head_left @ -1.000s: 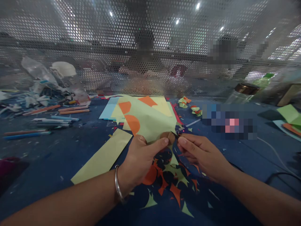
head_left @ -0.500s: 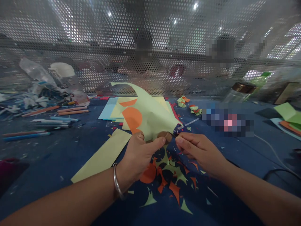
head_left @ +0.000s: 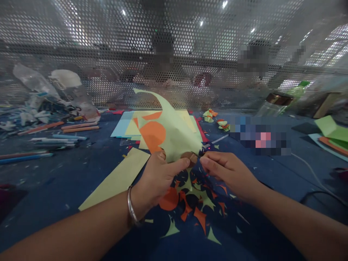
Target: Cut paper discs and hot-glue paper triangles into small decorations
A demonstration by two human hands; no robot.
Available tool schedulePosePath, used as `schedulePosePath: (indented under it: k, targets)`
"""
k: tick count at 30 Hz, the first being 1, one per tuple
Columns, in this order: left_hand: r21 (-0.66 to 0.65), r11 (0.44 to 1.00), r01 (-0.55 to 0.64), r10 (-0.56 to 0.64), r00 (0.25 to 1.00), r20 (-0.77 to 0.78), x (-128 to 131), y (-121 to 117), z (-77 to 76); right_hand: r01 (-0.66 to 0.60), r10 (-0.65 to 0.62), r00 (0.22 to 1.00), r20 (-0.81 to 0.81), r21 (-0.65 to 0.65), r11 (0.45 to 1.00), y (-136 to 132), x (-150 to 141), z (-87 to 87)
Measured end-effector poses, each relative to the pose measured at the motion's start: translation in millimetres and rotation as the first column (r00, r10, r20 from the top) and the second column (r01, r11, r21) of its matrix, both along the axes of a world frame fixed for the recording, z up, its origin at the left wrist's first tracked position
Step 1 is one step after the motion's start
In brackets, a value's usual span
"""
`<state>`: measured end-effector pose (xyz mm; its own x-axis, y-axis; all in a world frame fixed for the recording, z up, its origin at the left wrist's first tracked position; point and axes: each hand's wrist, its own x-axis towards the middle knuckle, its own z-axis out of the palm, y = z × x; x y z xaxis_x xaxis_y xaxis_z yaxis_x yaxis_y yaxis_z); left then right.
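Observation:
My left hand [head_left: 160,170], with a silver bangle at its wrist, is closed on a curved sheet of light green paper [head_left: 181,132]. Orange paper [head_left: 152,134] with a rounded cut edge shows at the sheet's left side. Under my left thumb is a brown rounded piece [head_left: 192,158]. My right hand [head_left: 221,166] is pinched round a thin dark tool [head_left: 199,154] whose tip meets the paper's edge; most of it is hidden by the fingers. Below both hands lie green scraps [head_left: 208,200], orange scraps [head_left: 200,219] and an orange disc [head_left: 169,198].
A pale yellow strip [head_left: 116,179] lies left of my hands, stacked paper [head_left: 122,125] behind. Markers [head_left: 54,142] and a white-lidded bottle [head_left: 70,88] stand left. At right are a brown-lidded jar [head_left: 277,103], a cable and coloured paper [head_left: 333,132]. A perforated metal screen [head_left: 114,43] borders the table.
The whole view has shifted slightly. The green sheet's free upper end has turned a little to the right, and more orange paper shows at its left side. Both hands keep their grip.

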<state>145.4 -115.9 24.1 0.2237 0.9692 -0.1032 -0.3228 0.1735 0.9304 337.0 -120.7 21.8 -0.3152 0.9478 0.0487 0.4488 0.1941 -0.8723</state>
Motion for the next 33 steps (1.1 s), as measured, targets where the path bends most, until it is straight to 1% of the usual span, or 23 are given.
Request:
schedulePosePath:
  k: [4, 8, 11, 15, 20, 24, 27, 30, 33]
  targets:
    - [0.006, 1.000, 0.024, -0.024, 1.000, 0.018, -0.4, 1.2, -0.4, 0.003, -0.003, 1.000, -0.014, 0.002, 1.000, 0.9, 0.1, -1.5]
    - [-0.001, 1.000, -0.013, 0.013, 1.000, -0.023, -2.3, 3.7, -5.5, -0.001, 0.000, 1.000, 0.029, 0.043, 0.999, 2.4, 1.6, -1.3]
    - [0.016, 1.000, -0.019, 0.019, 1.000, 0.004, -3.7, 4.8, -8.0, 0.018, -0.023, 0.998, 0.063, 0.067, 0.998, 3.0, 2.0, -0.5]
    - [0.013, 0.999, -0.046, 0.046, 0.999, -0.008, -3.9, 4.0, -6.9, 0.032, -0.033, 0.999, 0.029, 0.039, 0.999, 2.6, 1.2, -1.5]
    - [0.054, 0.999, -0.003, 0.003, 1.000, -0.001, -2.8, 2.8, -5.5, 0.034, -0.034, 0.999, -0.011, -0.016, 0.999, 2.0, 1.6, -3.8]
    - [0.087, 0.996, -0.022, 0.019, 0.999, 0.040, -1.5, 3.3, -8.1, 0.033, -0.033, 0.999, -0.020, -0.008, 0.999, 1.9, 2.5, -4.3]
    - [0.115, 0.993, -0.012, 0.003, 0.997, 0.080, 0.2, 3.1, -9.0, 0.029, -0.029, 0.999, -0.024, -0.008, 1.000, 1.5, 3.0, -5.0]
    - [0.091, 0.996, -0.018, 0.012, 0.998, 0.066, 1.3, 2.1, -6.7, 0.022, -0.023, 0.999, -0.040, -0.016, 1.000, 0.6, 2.7, -4.7]
    - [0.031, 0.999, -0.030, 0.029, 0.999, 0.027, 1.4, 0.8, -2.3, 0.025, -0.024, 0.999, -0.040, 0.001, 1.000, -0.3, 1.8, -2.6]
